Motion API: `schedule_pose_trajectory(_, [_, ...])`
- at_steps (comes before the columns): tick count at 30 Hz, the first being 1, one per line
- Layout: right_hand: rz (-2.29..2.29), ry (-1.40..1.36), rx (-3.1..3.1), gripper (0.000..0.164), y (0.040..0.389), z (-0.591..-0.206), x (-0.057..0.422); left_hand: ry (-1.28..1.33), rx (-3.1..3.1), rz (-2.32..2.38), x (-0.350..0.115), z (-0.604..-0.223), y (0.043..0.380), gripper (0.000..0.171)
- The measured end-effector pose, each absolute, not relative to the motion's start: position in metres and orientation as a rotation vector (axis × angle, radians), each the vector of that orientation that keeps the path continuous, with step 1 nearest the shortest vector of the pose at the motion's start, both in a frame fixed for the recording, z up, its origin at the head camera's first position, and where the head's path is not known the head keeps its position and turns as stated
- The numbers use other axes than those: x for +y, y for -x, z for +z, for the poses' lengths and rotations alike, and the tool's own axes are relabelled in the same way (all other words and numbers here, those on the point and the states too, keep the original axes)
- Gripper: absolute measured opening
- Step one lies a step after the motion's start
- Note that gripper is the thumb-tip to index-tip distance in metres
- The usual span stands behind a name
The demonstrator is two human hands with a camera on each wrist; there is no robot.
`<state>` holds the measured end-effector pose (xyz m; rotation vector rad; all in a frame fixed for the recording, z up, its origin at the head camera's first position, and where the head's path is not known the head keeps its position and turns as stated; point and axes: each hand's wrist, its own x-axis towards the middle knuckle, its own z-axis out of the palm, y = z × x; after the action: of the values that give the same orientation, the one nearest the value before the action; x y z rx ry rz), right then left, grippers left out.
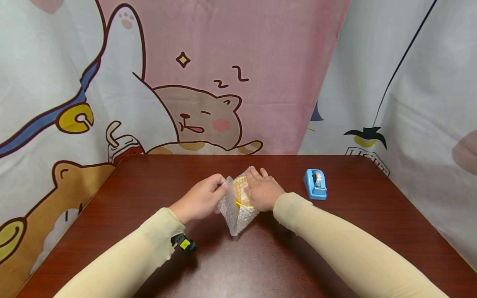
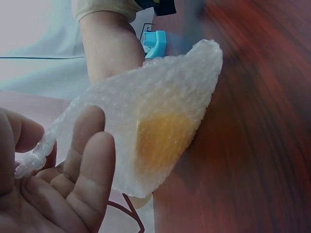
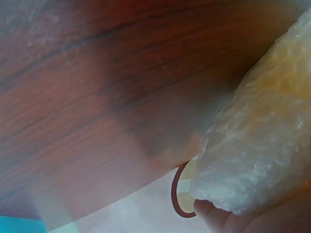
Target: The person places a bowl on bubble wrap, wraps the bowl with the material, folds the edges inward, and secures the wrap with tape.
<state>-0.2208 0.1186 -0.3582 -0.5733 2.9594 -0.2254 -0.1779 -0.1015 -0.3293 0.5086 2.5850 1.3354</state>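
Tabletop, tape dispenser near bubble wrap

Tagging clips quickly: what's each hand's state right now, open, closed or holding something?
Left hand: pinching an edge of the bubble wrap.
Right hand: open, resting against the bubble wrap.

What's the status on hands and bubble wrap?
Left hand pinching bubble wrap; right hand touching it. Yellow item partly covered. Tape dispenser off right, not obstructing.
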Motion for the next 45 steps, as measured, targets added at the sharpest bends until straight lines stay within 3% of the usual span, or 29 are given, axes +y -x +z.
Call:
schedule_pose_trajectory(21, [-0.238, 0.606, 2.968, 0.066, 0.222, -0.362, 0.119, -0.649, 2.366, 1.416, -0.107, -0.334, 0.182, 0.024])
schedule_pose_trajectory(26, [-0.237, 0.627, 2.969, 0.066, 0.222, -0.36, 0.119, -0.867, 2.361, 1.287, -0.113, -0.338, 0.185, 0.042])
schedule_pose_trajectory(35, [-0.211, 0.646, 2.973, 0.065, 0.222, -0.359, 0.119, -1.109, 2.749, 0.831, -0.11, -0.346, 0.185, 0.053])
schedule_pose_trajectory(41, [-0.143, 0.713, 2.977, 0.063, 0.223, -0.36, 0.12, -1.12, 2.727, 0.735, -0.104, -0.349, 0.183, 0.086])
schedule_pose_trajectory(45, [-0.073, 0.803, 2.973, 0.059, 0.224, -0.361, 0.121, -1.073, 2.705, 0.68, -0.1, -0.353, 0.182, 0.096])
